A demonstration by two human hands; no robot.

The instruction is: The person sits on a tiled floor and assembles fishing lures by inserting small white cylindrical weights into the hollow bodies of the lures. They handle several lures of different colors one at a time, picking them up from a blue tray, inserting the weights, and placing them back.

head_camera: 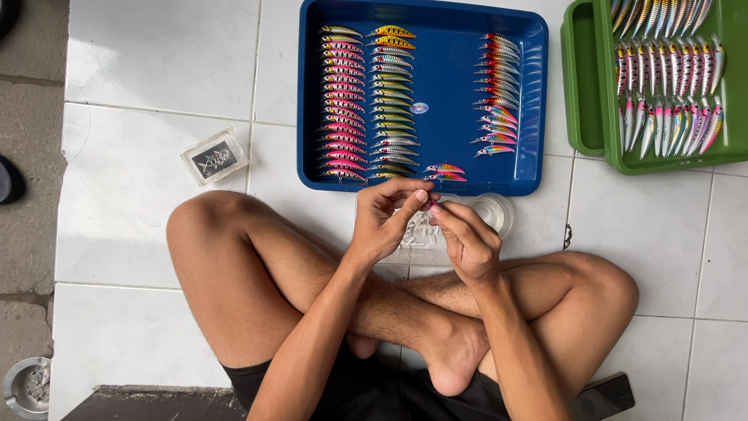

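My left hand [386, 218] and my right hand [467, 238] meet above my crossed legs, and their fingertips pinch a small pink fishing lure [431, 204] between them. The lure is mostly hidden by the fingers. Just beyond the hands lies a blue tray [452, 70] holding rows of painted fishing lures [343, 101], with two loose lures [444, 171] near its front edge. Under the hands sits a clear plastic box [417, 238] of small parts and a round clear container [495, 212].
A green tray [584, 86] with more striped lures [670, 86] stands at the far right. A small clear case [215, 156] lies on the white tiles at left. A metal ashtray [27, 387] sits at bottom left, a dark phone [604, 395] by my right knee.
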